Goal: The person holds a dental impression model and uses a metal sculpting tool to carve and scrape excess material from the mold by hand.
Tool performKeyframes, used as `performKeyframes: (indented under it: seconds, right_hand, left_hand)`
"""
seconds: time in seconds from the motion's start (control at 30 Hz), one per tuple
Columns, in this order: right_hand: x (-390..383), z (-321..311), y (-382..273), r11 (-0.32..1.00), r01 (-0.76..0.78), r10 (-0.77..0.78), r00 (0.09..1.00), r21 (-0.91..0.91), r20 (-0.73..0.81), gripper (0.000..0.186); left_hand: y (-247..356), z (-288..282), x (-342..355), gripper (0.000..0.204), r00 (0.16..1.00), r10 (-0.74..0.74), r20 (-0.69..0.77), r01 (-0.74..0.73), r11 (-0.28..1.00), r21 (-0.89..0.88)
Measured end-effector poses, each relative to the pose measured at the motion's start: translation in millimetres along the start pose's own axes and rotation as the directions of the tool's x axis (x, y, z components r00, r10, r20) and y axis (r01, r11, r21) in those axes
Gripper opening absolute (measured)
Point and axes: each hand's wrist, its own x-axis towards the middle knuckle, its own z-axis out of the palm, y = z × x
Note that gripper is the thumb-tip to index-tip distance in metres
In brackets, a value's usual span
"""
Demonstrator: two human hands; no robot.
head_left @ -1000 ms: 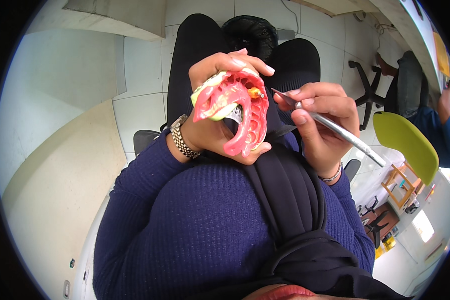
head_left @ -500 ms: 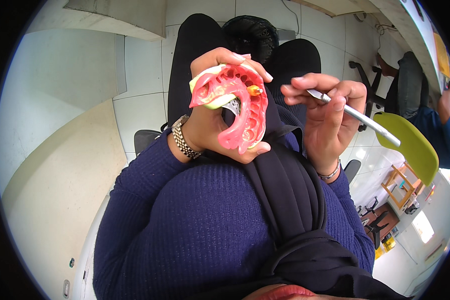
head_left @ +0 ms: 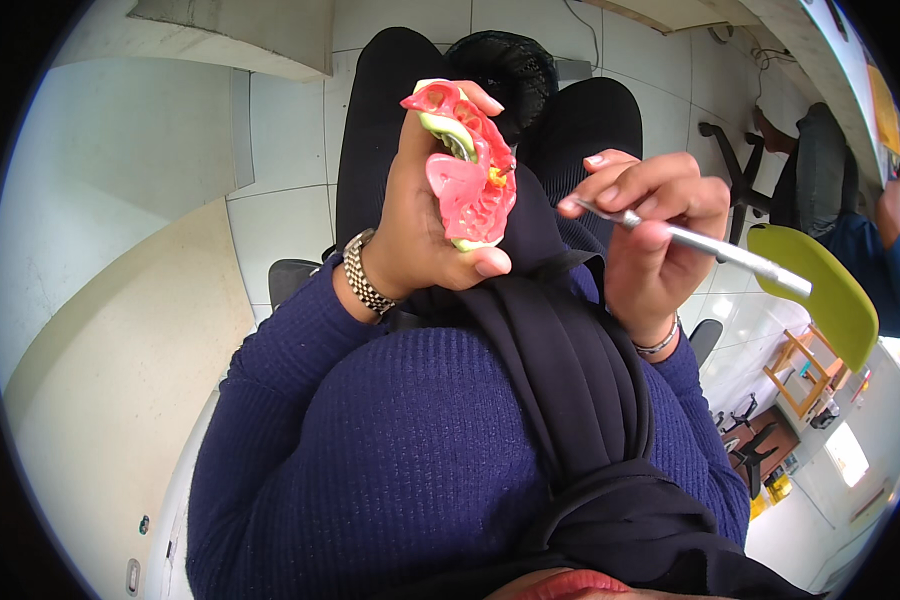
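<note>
Above white floor tiles [head_left: 270,225], left hand [head_left: 420,235] gripping pink dental model [head_left: 467,180], right hand [head_left: 655,225] pinching metal tool [head_left: 715,250].

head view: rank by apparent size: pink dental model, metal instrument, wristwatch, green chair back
1. green chair back, though it sits farther away
2. pink dental model
3. metal instrument, long but thin
4. wristwatch

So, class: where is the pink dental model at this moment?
In the head view, the pink dental model is upper centre, gripped in the left hand, over the lap. The right hand holds a metal instrument just to its right, apart from it.
</note>
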Motion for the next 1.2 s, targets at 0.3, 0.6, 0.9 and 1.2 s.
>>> performKeyframes:
  seconds: [0.3, 0.6, 0.9, 1.2]
  right_hand:
    - [12, 17, 10, 0.89, 0.31, -0.259, 0.947, -0.335, 0.189, 0.033]
    - [11, 13, 9, 0.804, 0.337, -0.224, 0.935, -0.49, 0.277, 0.035]
    - [8, -9, 7, 0.951, 0.117, -0.159, 0.979, -0.287, -0.128, 0.017]
    - [3, -2, -10, 0.95, -0.282, 0.306, 0.925, 0.133, -0.225, 0.011]
  left_hand:
    - [-2, -4, 3, 0.095, 0.989, 0.076, 0.126, -0.088, 0.992, 0.093]
    - [-4, -1, 5, 0.091, 0.992, 0.078, 0.103, -0.088, 0.992, 0.095]
    - [-3, -6, 7, 0.098, 0.968, 0.185, 0.167, -0.206, 0.972, 0.116]
    - [-5, -1, 12, 0.1, 0.913, 0.332, 0.238, -0.377, 0.909, 0.179]
